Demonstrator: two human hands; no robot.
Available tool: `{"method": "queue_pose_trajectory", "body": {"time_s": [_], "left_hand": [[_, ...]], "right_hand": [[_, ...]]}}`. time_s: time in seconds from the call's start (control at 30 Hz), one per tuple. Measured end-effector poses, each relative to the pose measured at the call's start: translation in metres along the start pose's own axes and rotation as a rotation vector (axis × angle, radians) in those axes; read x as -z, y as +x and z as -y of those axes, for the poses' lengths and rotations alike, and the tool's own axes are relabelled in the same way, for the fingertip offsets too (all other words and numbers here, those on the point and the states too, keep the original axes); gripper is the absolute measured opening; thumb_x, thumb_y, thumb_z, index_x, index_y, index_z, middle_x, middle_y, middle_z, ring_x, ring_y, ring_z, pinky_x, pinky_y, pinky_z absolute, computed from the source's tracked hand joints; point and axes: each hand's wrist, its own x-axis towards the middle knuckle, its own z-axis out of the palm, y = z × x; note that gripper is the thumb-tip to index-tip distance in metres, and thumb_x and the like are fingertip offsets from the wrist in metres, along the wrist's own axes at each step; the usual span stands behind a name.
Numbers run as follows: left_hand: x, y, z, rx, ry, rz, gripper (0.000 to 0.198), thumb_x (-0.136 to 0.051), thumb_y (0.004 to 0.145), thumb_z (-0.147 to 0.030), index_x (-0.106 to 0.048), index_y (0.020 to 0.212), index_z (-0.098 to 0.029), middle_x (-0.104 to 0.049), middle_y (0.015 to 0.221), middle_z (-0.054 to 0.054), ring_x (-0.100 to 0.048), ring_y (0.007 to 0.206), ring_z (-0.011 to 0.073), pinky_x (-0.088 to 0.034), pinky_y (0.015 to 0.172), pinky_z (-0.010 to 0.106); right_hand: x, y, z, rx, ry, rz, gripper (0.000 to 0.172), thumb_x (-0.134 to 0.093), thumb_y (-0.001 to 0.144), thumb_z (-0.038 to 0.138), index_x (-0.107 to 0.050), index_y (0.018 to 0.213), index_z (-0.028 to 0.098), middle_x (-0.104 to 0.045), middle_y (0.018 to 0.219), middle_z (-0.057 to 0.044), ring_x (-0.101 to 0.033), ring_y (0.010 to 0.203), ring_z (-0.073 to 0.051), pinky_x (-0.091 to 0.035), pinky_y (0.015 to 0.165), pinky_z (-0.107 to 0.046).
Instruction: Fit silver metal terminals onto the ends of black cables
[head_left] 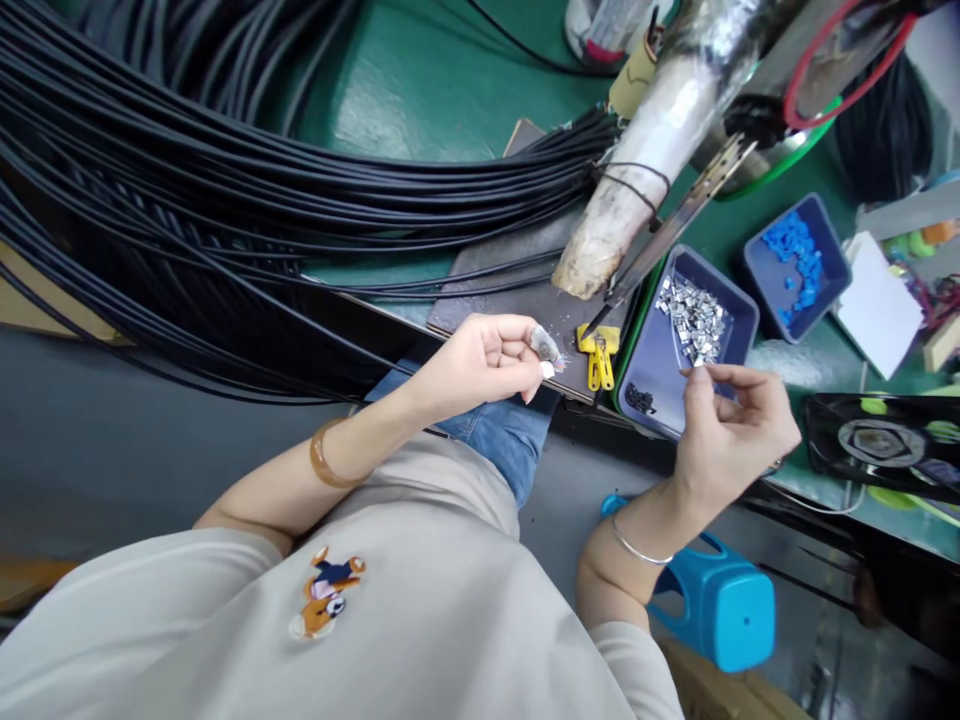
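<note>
My left hand (pixel 484 362) is closed in a pinch at the edge of the green bench. Its thumb and fingers hold a small greyish piece (pixel 545 345) that I cannot name. My right hand (pixel 731 425) hovers over the near edge of a dark blue tray (pixel 652 365). Thumb and forefinger pinch a small silver metal clip (pixel 701 363). A pile of the same silver clips (pixel 694 320) lies in the tray's upper half. A thick bundle of black cables (pixel 225 200) sweeps across the bench from the left and ends by a taped white cylinder (pixel 645 170).
A yellow clip tool (pixel 600 355) lies on a dark plate beside the tray. A second blue tray with blue plastic parts (pixel 799 262) sits further right. A phone (pixel 881 440) rests at the bench's right edge. A blue plastic stool (pixel 720 600) stands on the floor below.
</note>
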Motion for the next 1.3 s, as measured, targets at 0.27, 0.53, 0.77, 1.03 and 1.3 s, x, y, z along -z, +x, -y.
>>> {"method": "queue_pose_trajectory", "body": {"time_s": [0.27,0.53,0.77,1.03,1.3], "left_hand": [[-0.008,0.0,0.001,-0.028,0.131,-0.07,0.008,-0.068,0.071,-0.01,-0.061,0.074,-0.012,-0.058,0.06,-0.004,-0.051,0.053,0.0025,-0.04,0.049,0.012],[-0.008,0.0,0.001,-0.058,0.158,-0.03,0.012,-0.071,0.071,-0.01,-0.059,0.071,-0.011,-0.058,0.061,-0.004,-0.05,0.054,0.0027,-0.041,0.051,0.012],[-0.01,-0.003,-0.005,-0.067,0.279,0.006,0.016,-0.067,0.077,-0.011,-0.059,0.063,-0.011,-0.06,0.055,-0.001,-0.052,0.052,0.0045,-0.041,0.05,0.015],[-0.008,-0.004,-0.004,0.055,0.165,-0.004,0.01,-0.062,0.081,-0.012,-0.06,0.071,-0.011,-0.067,0.059,0.002,-0.04,0.04,0.0013,-0.029,0.04,0.014],[0.002,-0.002,0.0,0.142,-0.019,0.071,0.021,-0.069,0.085,-0.025,-0.057,0.072,-0.012,-0.068,0.06,0.003,-0.04,0.037,0.001,-0.025,0.037,0.014]], "right_hand": [[-0.01,-0.031,0.031,-0.013,0.258,0.104,0.006,-0.076,0.078,0.024,-0.071,0.079,0.02,-0.067,0.078,-0.001,-0.057,0.062,-0.01,-0.036,0.045,-0.023],[-0.033,-0.05,0.039,0.058,0.315,0.292,0.004,-0.072,0.086,0.027,-0.073,0.085,0.023,-0.068,0.081,-0.001,-0.059,0.065,-0.011,-0.039,0.05,-0.026],[-0.037,-0.05,0.037,0.006,0.395,0.398,0.013,-0.065,0.089,0.029,-0.064,0.08,0.021,-0.06,0.079,0.0,-0.052,0.063,-0.01,-0.037,0.05,-0.024],[-0.037,-0.044,0.036,-0.004,0.402,0.16,0.011,-0.066,0.088,0.027,-0.064,0.079,0.021,-0.064,0.076,-0.001,-0.063,0.072,-0.014,-0.049,0.06,-0.027],[-0.045,-0.052,0.04,0.009,0.346,0.189,0.013,-0.065,0.091,0.028,-0.068,0.08,0.02,-0.068,0.077,-0.001,-0.064,0.073,-0.013,-0.048,0.063,-0.027]]}}
